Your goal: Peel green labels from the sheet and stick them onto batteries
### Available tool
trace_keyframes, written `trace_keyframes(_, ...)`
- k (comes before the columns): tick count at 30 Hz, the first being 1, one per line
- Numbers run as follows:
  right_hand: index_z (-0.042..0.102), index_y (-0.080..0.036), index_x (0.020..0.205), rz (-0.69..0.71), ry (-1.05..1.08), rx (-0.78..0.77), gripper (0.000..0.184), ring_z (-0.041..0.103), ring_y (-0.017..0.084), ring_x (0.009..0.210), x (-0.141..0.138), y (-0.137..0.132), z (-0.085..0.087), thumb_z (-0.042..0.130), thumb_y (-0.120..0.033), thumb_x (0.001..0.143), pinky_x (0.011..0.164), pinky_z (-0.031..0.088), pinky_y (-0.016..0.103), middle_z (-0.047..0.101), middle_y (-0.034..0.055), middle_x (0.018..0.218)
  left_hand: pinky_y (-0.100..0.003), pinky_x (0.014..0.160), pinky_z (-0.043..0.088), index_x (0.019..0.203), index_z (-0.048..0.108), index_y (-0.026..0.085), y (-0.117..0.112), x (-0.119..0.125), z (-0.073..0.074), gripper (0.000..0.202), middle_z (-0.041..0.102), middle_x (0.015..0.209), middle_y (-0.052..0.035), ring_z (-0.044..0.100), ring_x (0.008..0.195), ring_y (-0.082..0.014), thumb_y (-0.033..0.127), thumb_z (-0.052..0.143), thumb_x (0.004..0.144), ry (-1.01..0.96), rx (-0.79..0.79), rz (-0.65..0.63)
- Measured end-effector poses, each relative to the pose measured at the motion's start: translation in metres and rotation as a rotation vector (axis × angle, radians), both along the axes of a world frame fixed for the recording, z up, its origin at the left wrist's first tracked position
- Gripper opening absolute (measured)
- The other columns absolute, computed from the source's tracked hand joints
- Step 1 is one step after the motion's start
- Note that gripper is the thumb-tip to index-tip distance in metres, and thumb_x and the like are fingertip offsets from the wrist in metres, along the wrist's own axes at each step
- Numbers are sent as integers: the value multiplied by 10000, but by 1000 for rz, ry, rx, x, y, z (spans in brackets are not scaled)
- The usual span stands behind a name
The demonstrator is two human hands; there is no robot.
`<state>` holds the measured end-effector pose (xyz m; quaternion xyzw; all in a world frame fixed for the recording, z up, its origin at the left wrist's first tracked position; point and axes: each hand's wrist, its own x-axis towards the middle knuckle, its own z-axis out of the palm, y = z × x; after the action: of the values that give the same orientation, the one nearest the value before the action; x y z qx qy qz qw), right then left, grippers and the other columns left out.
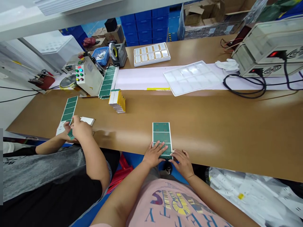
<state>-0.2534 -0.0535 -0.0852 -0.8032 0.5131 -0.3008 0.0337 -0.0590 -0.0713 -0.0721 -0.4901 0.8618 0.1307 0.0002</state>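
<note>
A long green panel [161,127], split into sections by white lines and edged in white, lies on the brown table in front of me. My left hand [154,155] rests flat on its lower left part, fingers spread. At the lower right corner, my right hand [182,162] has its thumb and bent fingers at the panel's edge. Something small and white shows at its index fingertip, too small to name. Faint reddish marks dot the panel's upper sections.
Left of me, a co-worker's hands [79,127] handle a green piece beside another green panel [70,107]. A stack of yellow-edged pieces [117,101], a control machine [88,75], a clear tray [194,77], a white tray [151,53] and cabled instruments [267,50] stand farther back.
</note>
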Motion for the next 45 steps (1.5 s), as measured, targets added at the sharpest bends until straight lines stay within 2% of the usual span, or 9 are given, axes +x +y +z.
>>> trace_keyframes(5,622,-220,817,-27,43,38,274,407,14,1012,1,4,1,410,-388,772,997,190,210,518,-25,1002,-489,1056,86,1320,94,401,6,-3,-2,670,86,1411,81,78,1308,-204,506,440,756,-12,5,25)
trace_keyframes(9,628,-196,770,-5,66,61,302,398,7,993,1,9,-3,378,-363,793,984,198,199,516,-22,1000,-472,1063,82,1326,112,380,11,-4,8,691,100,1410,69,76,1309,-198,572,415,735,13,33,40)
trace_keyframes(14,605,-210,936,-1,163,-24,354,387,39,1000,-4,12,-9,403,-444,763,935,232,209,484,-10,1075,-468,1064,50,1338,91,344,18,-5,19,722,74,1413,55,42,1312,-199,632,347,727,47,66,25)
trace_keyframes(17,622,-233,854,42,161,-66,280,395,43,972,-5,11,-8,443,-419,746,913,243,215,501,-35,1038,-467,1063,51,1335,100,347,23,-4,17,669,76,1411,68,49,1312,-188,598,327,758,57,68,39)
trace_keyframes(23,632,-199,733,131,143,-109,233,414,34,886,-2,9,2,466,-362,739,864,273,211,533,-28,949,-436,1073,43,1315,185,358,30,-5,8,551,117,1400,102,90,1306,-163,540,289,804,102,30,78)
trace_keyframes(30,626,-205,669,207,120,-156,253,427,22,892,-2,9,6,411,-285,777,898,273,228,536,-46,923,-424,1070,10,1313,207,342,29,-3,16,576,116,1402,90,77,1308,-158,562,307,790,163,104,80)
trace_keyframes(36,630,-199,690,171,126,-247,311,432,35,895,-4,-5,-3,372,-342,792,852,286,214,530,-33,962,-453,1059,-8,1331,185,313,16,-2,13,708,103,1407,66,36,1313,-184,659,303,724,188,170,67)
trace_keyframes(40,628,-207,707,148,135,-245,276,435,39,922,0,-22,8,405,-355,775,877,288,212,523,-35,978,-491,1041,-29,1345,143,283,-5,-2,12,797,65,1411,49,0,1314,-196,669,351,679,143,205,51)
trace_keyframes(45,624,-210,719,121,127,-241,221,432,15,924,5,-40,19,455,-349,750,915,291,187,514,-42,995,-538,1017,-51,1355,81,265,-31,-1,22,901,19,1416,31,-32,1312,-222,653,440,625,85,216,9)
